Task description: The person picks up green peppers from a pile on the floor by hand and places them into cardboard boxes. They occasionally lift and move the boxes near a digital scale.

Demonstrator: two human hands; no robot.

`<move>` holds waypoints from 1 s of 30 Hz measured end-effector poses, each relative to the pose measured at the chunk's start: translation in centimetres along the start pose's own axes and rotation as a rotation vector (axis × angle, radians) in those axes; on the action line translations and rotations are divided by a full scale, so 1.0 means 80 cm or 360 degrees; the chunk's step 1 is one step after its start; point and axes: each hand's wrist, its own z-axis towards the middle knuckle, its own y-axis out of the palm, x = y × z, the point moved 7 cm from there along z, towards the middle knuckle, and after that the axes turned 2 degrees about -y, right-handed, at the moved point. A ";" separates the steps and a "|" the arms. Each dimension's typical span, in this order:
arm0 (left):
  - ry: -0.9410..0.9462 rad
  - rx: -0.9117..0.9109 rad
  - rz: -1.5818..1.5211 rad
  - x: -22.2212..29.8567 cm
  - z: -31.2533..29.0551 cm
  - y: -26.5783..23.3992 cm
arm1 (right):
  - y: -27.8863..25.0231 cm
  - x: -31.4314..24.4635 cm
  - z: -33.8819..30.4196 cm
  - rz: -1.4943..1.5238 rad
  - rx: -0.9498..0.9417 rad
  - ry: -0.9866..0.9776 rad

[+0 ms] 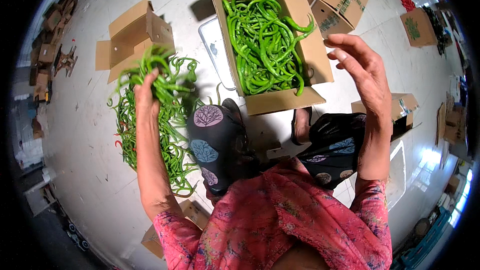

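Peppers (169,89) fill the left hand (146,92), closed around them, apparently to keep them bunched; the right hand (367,67), fingers parted, has an open box (316,55) to its left.

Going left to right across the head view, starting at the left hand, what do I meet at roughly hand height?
Left hand gripping a bunch of green peppers → open box full of green peppers → right hand → brown box with green print.
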 end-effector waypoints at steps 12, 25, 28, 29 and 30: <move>0.0242 -0.0338 0.2276 -0.139 0.010 -0.094 | -0.027 0.089 0.048 -0.0874 -0.0338 -0.0055; 0.1564 -0.1226 0.3015 -0.012 -0.161 0.401 | 0.016 0.187 0.136 -0.1385 -0.0274 -0.0293; 0.1589 -0.1204 0.3185 -0.076 -0.121 0.393 | 0.024 0.197 0.139 -0.1514 -0.0465 -0.0216; 0.1532 -0.1196 0.3162 -0.072 -0.118 0.397 | 0.021 0.198 0.134 -0.1501 -0.0390 -0.0374; 0.1464 -0.1184 0.3147 -0.062 -0.118 0.396 | 0.024 0.192 0.130 -0.1468 -0.0450 -0.0379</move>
